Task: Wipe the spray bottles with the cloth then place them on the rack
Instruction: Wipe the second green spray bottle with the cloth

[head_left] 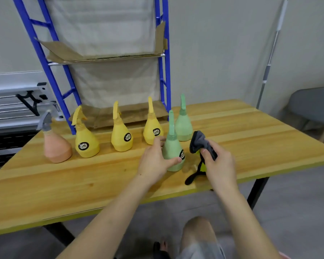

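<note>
Now the left hand (155, 161) clasps the upright green bottle (173, 152), while just right of it the right hand (220, 161) grasps the cloth (200, 142).

arms (108, 217): bare, no sleeves | shorts (200, 249): grey | knee: bare
</note>
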{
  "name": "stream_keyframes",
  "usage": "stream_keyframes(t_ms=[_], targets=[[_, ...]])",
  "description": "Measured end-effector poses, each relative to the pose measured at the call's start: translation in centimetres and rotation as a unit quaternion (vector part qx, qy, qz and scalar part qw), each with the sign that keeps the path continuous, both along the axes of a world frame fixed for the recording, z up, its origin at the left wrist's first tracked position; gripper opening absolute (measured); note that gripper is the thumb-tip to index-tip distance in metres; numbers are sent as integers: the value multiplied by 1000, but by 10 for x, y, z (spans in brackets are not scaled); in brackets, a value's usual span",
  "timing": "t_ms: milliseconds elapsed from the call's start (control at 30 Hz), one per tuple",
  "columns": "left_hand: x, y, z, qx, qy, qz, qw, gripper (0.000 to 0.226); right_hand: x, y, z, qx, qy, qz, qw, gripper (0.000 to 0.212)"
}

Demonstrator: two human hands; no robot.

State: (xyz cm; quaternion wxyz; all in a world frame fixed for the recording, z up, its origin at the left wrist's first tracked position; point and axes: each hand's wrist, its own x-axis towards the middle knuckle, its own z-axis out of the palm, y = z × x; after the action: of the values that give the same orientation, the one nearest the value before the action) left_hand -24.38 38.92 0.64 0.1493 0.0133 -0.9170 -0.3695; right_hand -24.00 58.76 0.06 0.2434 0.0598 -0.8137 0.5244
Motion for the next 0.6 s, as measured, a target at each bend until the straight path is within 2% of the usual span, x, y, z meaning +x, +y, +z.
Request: stream_keyframes(t_ms=[133, 300, 600], targets=[[-34, 39, -1, -8, 9, -21, 1000, 84, -9, 29, 6, -12, -10, -27, 1000, 30], [-75, 67, 2, -28, 10, -16, 999, 85, -25, 57, 12, -1, -34, -60, 998, 34], [-109, 105, 8, -17, -7, -21, 1000, 81, -38, 73, 10, 9, -55, -71, 996, 29]])
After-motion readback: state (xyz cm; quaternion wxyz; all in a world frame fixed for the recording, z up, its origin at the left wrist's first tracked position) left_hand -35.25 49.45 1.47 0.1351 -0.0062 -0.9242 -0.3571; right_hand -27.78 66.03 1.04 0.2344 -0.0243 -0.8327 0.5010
